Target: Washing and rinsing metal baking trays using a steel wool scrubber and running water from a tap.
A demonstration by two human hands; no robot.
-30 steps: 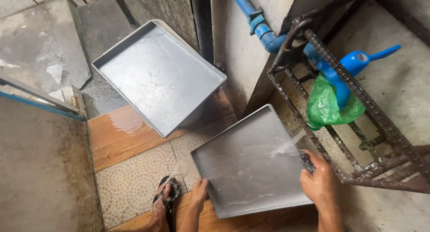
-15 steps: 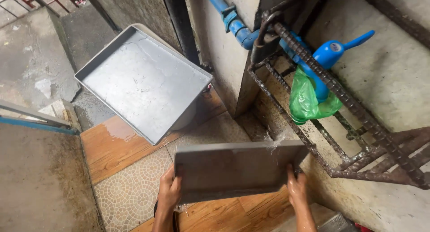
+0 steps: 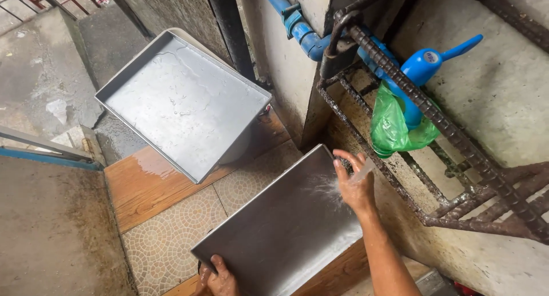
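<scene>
The right hand (image 3: 355, 184) has let go of the tilted steel tray (image 3: 286, 230), fingers spread under the water stream (image 3: 363, 171), seemingly rinsing it, while the left hand (image 3: 220, 279) still clamps its lower corner.

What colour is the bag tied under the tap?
Bright green; the plastic bag hangs below the blue tap, clearest in the head view.

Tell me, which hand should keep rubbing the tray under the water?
The right hand, probably. It is free and already up at the top of the tray, where water splashes below the tap. The left hand grips the tray's bottom edge.
</scene>
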